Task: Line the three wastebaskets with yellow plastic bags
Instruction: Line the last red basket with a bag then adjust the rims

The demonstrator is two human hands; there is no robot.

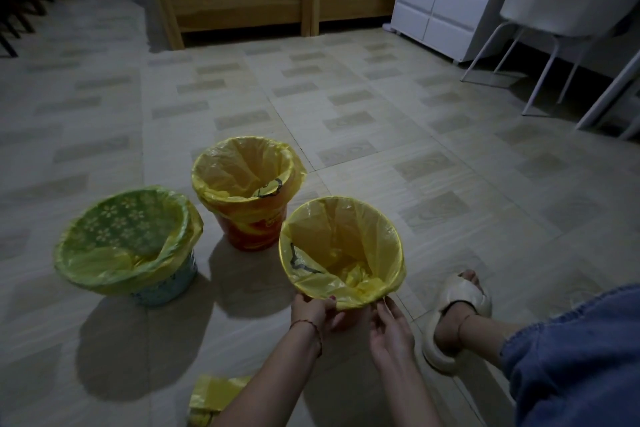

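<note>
— Head view, what's in frame?
— Three round wastebaskets on the tiled floor (450,156), each lined with a yellow plastic bag: green floral (128,239), red (247,184), and the nearest one (341,246).
— The hands?
— Left hand (311,310) and right hand (389,326) both pinch the nearest bag's folded-over edge (356,300). A folded stack of yellow bags (211,395) lies by the left forearm.

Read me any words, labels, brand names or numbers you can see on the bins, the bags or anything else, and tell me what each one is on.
No text can be read.
Red wastebasket: a printed design, too blurred to tell if it holds words.
Teal wastebasket: pattern only, blurred.
Yellow bags: dark marks showing through, not readable.
Spare bags: no print visible.
</note>
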